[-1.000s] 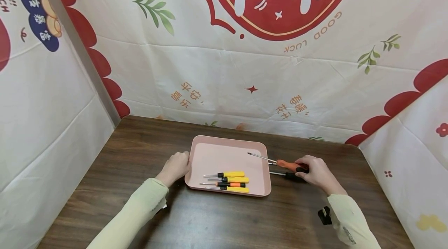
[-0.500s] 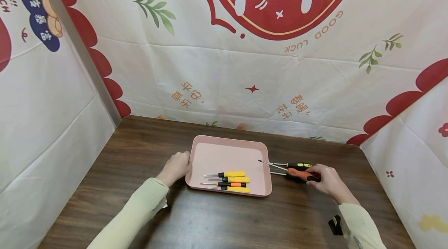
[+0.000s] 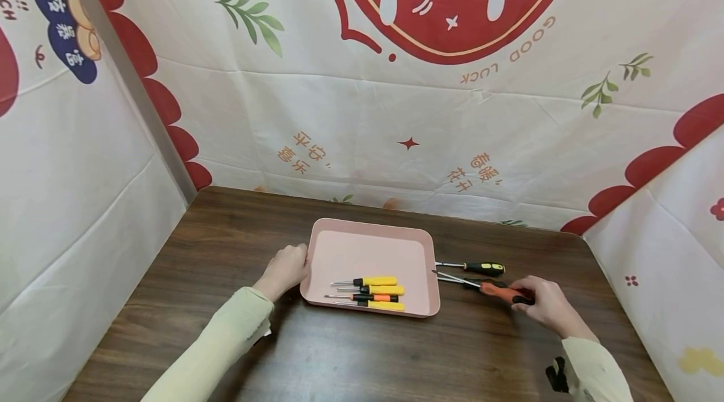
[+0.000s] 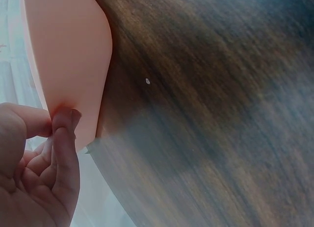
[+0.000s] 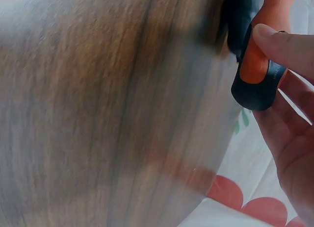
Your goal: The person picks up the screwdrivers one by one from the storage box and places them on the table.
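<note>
Along the back and both sides hang white fabric sheets [image 3: 362,113] printed with red, green and orange motifs, apparently screening off the workspace. Below them spreads the dark-brown wood-grain table [image 3: 362,358], the flat support for everything in reach. Near its middle lies a shallow pink rectangular tray [image 3: 367,251] with rounded corners, its low walls suited to stopping tools from rolling off. Its left wall is pinched between the thumb and forefinger of the left hand [image 3: 285,270], most likely to keep it steady. To the tray's right, the right hand [image 3: 547,304] is clamped on the butt of an orange-and-black handled screwdriver [image 3: 494,292], leaving its metal shaft free to point leftward, the tip showing against the tray's right wall. Partly behind that handle lies a dark-handled screwdriver [image 3: 488,280], and just beyond it a black screwdriver with yellow patches [image 3: 484,269]; both shafts aim at the tray, though whether they run under it or merely meet its wall is hard to tell. Smallest, inside the tray by its near wall, are three slim yellow-and-black screwdrivers [image 3: 380,281] and one slim black-and-orange screwdriver [image 3: 380,298], roughly parallel, handles rightward, perhaps aligned for tidiness.
</note>
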Demonstrator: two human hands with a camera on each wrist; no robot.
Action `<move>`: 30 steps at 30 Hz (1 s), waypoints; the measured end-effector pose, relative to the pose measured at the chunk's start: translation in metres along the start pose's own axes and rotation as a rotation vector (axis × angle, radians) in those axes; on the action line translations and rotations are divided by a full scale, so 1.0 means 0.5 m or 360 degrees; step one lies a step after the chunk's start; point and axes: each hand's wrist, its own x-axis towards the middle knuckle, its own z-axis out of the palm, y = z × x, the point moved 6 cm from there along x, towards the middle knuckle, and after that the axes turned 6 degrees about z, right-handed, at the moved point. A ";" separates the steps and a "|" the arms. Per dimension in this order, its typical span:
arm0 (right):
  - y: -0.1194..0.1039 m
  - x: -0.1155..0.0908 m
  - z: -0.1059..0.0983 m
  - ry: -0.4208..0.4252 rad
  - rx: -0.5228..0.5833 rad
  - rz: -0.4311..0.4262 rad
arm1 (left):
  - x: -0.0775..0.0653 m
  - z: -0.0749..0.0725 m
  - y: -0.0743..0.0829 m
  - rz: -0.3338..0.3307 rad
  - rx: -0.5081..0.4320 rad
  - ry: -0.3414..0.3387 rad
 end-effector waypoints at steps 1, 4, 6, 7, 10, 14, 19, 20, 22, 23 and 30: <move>0.005 -0.001 0.000 -0.0004 -0.0003 0.0015 | 0.000 0.000 0.000 0.0000 0.0000 -0.0003; 0.018 -0.005 -0.001 -0.0030 -0.0003 0.0037 | 0.000 0.001 0.001 0.0002 0.0000 -0.0005; 0.026 -0.007 -0.001 -0.0031 -0.0004 0.0052 | 0.000 0.001 0.001 0.0004 0.0000 -0.0007; 0.030 -0.008 -0.002 -0.0027 -0.0012 0.0055 | 0.000 0.002 0.001 0.0004 0.0000 -0.0010; 0.040 -0.011 0.001 -0.0039 -0.0021 0.0059 | 0.000 0.003 0.000 0.0000 0.0001 -0.0016; 0.044 -0.012 0.007 -0.0050 -0.0026 0.0028 | 0.000 0.004 -0.002 0.0005 0.0001 -0.0022; 0.040 -0.007 0.014 -0.0069 -0.0040 0.0001 | 0.001 0.003 -0.002 0.0018 -0.0003 -0.0007; 0.039 -0.006 0.016 -0.0081 -0.0042 0.0008 | 0.001 0.003 -0.002 0.0018 -0.0002 -0.0004; 0.036 -0.003 0.021 -0.0124 -0.0033 0.0010 | 0.000 0.003 -0.003 0.0016 -0.0003 -0.0004; 0.036 -0.002 0.023 -0.0138 -0.0036 0.0011 | 0.000 0.003 -0.003 0.0013 -0.0004 -0.0005; 0.029 0.004 0.033 -0.0137 -0.0049 -0.0020 | -0.001 0.003 -0.004 0.0008 -0.0008 -0.0016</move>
